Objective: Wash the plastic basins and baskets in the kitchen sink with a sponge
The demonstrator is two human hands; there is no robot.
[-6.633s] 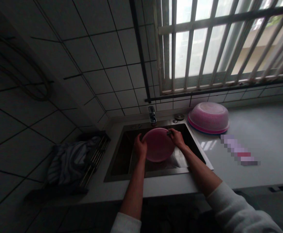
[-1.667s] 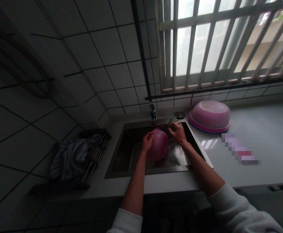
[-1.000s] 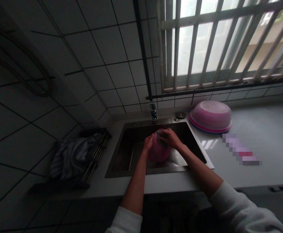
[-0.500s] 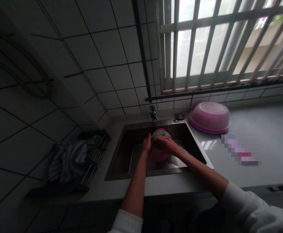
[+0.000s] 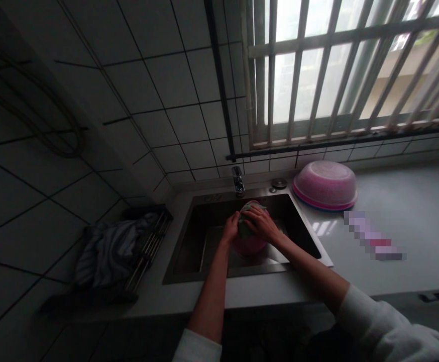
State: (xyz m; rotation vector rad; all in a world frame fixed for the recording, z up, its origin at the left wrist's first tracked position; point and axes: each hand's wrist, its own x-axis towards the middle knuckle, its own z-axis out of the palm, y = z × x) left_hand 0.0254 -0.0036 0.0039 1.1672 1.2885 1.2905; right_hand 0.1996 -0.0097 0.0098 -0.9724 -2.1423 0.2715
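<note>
A pink basin (image 5: 250, 247) sits in the steel sink (image 5: 215, 201), partly hidden by my hands. A greenish cloth (image 5: 246, 230) lies bunched at its top, over the basin's opening. My left hand (image 5: 231, 229) is closed at the basin's left rim, with fingertips near the cloth's edge. My right hand (image 5: 261, 224) presses on the cloth with bent fingers, its palm turned down. Behind the basin stands the chrome faucet (image 5: 238, 181).
Right of the sink, an upturned pink tub (image 5: 325, 185) rests on the white counter (image 5: 404, 201), with a blurred-out item (image 5: 372, 236) in front. A drain stopper (image 5: 279, 183) lies by the sink's back corner. Left stands a metal rack (image 5: 147, 251) with striped cloth (image 5: 108, 249).
My right hand has shifted its fingers over the cloth, which now spreads lower across the basin. My left hand has moved only slightly, and the view has tilted a little.
</note>
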